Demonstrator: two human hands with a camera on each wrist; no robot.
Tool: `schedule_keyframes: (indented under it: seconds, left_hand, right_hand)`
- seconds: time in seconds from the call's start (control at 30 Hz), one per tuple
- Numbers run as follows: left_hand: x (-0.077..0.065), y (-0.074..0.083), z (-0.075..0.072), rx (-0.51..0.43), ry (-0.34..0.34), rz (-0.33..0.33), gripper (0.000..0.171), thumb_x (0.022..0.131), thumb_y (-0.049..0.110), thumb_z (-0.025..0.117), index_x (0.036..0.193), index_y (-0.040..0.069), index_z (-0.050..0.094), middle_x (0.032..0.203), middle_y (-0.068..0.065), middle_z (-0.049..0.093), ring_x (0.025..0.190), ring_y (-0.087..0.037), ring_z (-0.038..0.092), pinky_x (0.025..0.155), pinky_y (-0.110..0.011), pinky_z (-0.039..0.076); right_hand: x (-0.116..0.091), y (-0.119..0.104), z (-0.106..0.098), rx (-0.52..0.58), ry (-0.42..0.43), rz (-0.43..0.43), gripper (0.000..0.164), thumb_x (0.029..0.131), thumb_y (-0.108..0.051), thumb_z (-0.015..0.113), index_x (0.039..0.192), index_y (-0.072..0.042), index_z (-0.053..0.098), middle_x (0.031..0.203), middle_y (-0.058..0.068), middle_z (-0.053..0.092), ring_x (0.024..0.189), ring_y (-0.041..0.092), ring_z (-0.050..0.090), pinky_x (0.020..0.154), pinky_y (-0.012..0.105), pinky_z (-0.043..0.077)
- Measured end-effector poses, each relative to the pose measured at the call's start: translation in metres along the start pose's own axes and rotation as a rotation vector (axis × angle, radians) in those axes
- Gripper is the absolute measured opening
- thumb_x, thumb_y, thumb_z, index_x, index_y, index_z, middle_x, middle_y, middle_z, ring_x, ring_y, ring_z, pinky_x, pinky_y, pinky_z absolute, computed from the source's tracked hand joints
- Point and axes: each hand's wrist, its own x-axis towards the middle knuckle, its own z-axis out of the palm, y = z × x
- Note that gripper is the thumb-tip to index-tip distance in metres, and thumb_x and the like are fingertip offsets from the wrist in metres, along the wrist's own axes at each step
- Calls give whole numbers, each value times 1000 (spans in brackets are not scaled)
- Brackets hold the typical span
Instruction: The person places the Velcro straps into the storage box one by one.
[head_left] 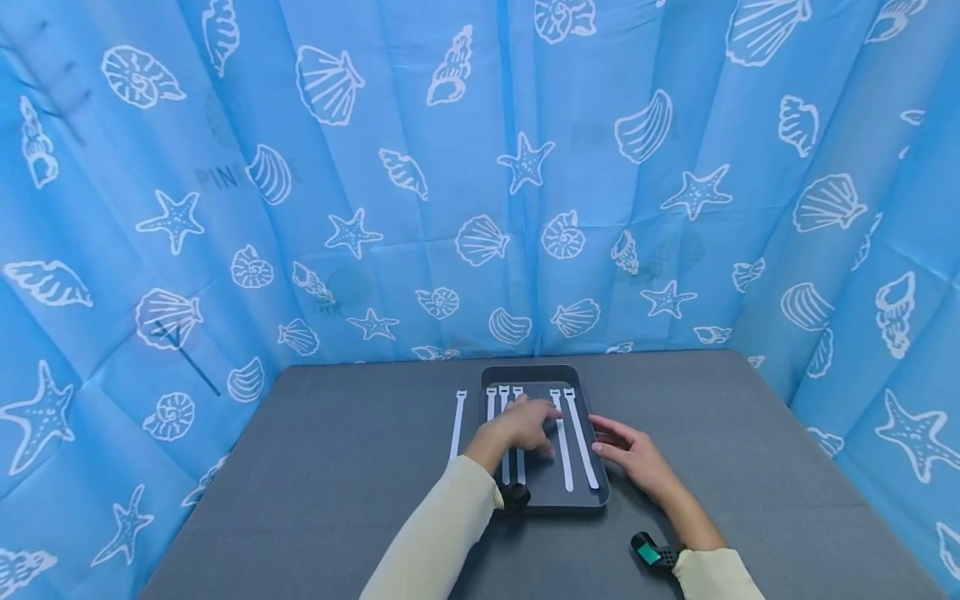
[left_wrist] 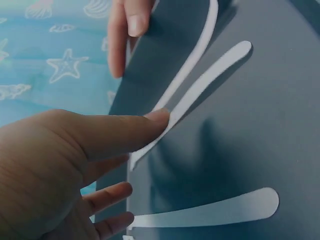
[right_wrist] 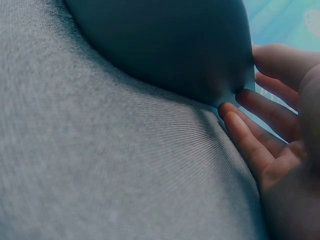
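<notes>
A dark grey tray (head_left: 538, 500) holds several white cable straps with slotted heads, three at its left and two at its right. My left hand (head_left: 525, 423) reaches over the tray, fingers spread and slightly bent. In the left wrist view its thumb lies at the edge of one strap (left_wrist: 212, 75), with the fingertips apart from the thumb near the strap's far end. Another strap (left_wrist: 220, 210) lies below these fingers. My right hand (head_left: 637, 457) touches the tray's right side; in the right wrist view its fingers rest against the tray's outer wall (right_wrist: 170, 45).
One more white strap (head_left: 457, 425) lies left of the tray, partly behind the left forearm. A grey cloth (head_left: 337, 467) covers the table. Blue curtains (head_left: 420, 200) with white shell prints stand behind it and at both sides.
</notes>
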Motion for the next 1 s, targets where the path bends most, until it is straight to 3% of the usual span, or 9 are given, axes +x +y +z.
schedule_keyframes:
  seconds: [0.13, 0.3, 0.5, 0.63, 0.8, 1.0]
  left_hand:
    - [-8, -5, -6, -132, 68, 38, 57, 86, 27, 75, 139, 22, 56, 142, 5, 51, 131, -19, 43, 106, -40, 37]
    - [-20, -18, -11, -322, 207, 58, 48, 92, 25, 68, 138, 17, 56, 138, 0, 55, 127, -23, 49, 100, -40, 45]
    - [-38, -36, -18, -467, 375, 58, 41, 94, 26, 65, 133, 17, 60, 130, -2, 60, 119, -25, 54, 91, -39, 51]
    - [-47, -49, -21, -541, 442, 45, 39, 95, 24, 64, 132, 15, 60, 127, -6, 61, 114, -23, 56, 89, -39, 51]
    - [-53, -63, -15, -609, 531, 19, 35, 95, 17, 64, 129, 12, 62, 123, -5, 63, 110, -24, 58, 87, -41, 52]
    - [-59, -75, -2, -717, 681, -56, 30, 95, 14, 62, 124, 17, 63, 120, -2, 63, 108, -19, 58, 89, -38, 51]
  right_hand:
    - [1, 0, 1, -14, 5, -6, 52, 95, -20, 64, 142, -3, 48, 140, 22, 50, 121, 36, 52, 99, 51, 44]
    - [1, 2, 2, -27, 15, -15, 51, 95, -19, 65, 141, -2, 50, 139, 22, 50, 120, 37, 53, 99, 52, 44]
    - [1, 2, 1, -33, 21, -23, 52, 94, -19, 65, 141, -2, 50, 140, 22, 49, 121, 38, 52, 100, 53, 43]
    - [1, 0, 1, -25, 17, -15, 52, 95, -21, 65, 141, -2, 49, 141, 22, 48, 122, 38, 52, 100, 52, 43]
    - [0, -1, 1, -28, 13, -13, 53, 95, -21, 65, 142, -2, 48, 142, 22, 48, 123, 38, 51, 100, 52, 43]
    - [0, -1, 1, -34, 6, -12, 53, 95, -20, 64, 142, -2, 48, 142, 22, 47, 123, 38, 51, 100, 52, 43]
